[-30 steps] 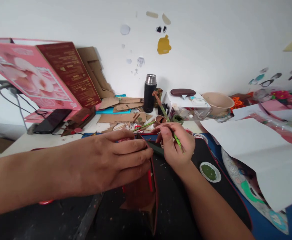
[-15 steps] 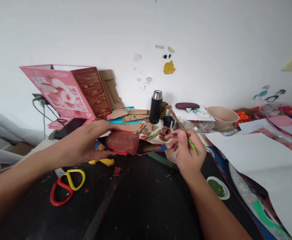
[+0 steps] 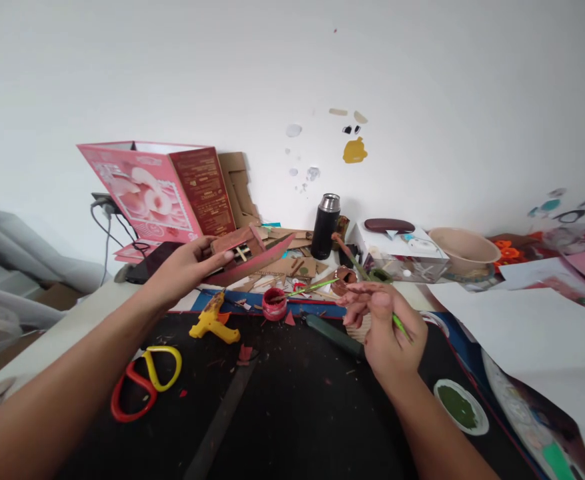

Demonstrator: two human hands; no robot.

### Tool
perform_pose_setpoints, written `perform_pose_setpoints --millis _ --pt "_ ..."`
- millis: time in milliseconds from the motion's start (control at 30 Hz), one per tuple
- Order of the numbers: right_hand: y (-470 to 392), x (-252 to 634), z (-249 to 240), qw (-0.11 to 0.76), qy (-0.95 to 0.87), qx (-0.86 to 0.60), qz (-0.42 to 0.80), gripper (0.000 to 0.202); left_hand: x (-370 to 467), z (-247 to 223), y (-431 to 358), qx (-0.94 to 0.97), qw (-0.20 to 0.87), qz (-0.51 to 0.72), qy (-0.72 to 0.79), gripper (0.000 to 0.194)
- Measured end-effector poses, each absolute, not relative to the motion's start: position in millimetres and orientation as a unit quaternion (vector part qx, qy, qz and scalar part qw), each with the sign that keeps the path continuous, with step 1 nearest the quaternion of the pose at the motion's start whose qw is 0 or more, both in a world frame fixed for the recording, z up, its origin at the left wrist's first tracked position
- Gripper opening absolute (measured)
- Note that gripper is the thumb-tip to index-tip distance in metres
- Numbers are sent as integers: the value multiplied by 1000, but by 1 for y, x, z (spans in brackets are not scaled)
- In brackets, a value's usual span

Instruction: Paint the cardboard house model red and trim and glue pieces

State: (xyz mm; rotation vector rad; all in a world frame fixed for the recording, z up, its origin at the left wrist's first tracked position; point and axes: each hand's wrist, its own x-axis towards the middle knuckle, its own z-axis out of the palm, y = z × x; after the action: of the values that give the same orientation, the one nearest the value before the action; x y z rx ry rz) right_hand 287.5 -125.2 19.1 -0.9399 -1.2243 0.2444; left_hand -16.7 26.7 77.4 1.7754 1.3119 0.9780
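Observation:
My left hand [image 3: 187,267] grips a reddish-brown model boat [image 3: 257,260] by its left end, with the cabin and its small window frame facing me. A green-handled paintbrush [image 3: 353,257] with a brown tip is pinched in my right hand [image 3: 385,317], its tip pointing up and to the left. Between the hands, below the boat, stands a small open jar of red paint [image 3: 274,305]. Another green stick [image 3: 312,287] leans from the jar toward the right hand.
Red and yellow scissors [image 3: 147,383], a yellow glue gun [image 3: 215,321] and a dark green tool [image 3: 335,337] lie on the black mat [image 3: 292,413]. A dish of green paint [image 3: 461,407] is at right. Behind are a black flask [image 3: 325,227], cardboard scraps and a pink box [image 3: 157,193].
My left hand has raised and turned the boat, showing its side and uncovering the red jar. The brush remains in my right hand. The view has shifted slightly.

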Motion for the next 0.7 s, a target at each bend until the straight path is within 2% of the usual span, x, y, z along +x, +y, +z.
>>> perform_pose_setpoints --millis 67,200,433,700 --pt "-125 287 16 716 -562 -397 120 31 -8 68 35 627 432 426 488 64" --pt "-125 287 11 718 -576 -362 144 34 9 49 49 573 496 460 462 69" --pt "-129 278 12 707 -588 -339 199 40 11 28 39 551 491 491 462 68" --pt "-131 260 12 673 -597 -334 280 43 13 27 27 526 528 500 442 62"
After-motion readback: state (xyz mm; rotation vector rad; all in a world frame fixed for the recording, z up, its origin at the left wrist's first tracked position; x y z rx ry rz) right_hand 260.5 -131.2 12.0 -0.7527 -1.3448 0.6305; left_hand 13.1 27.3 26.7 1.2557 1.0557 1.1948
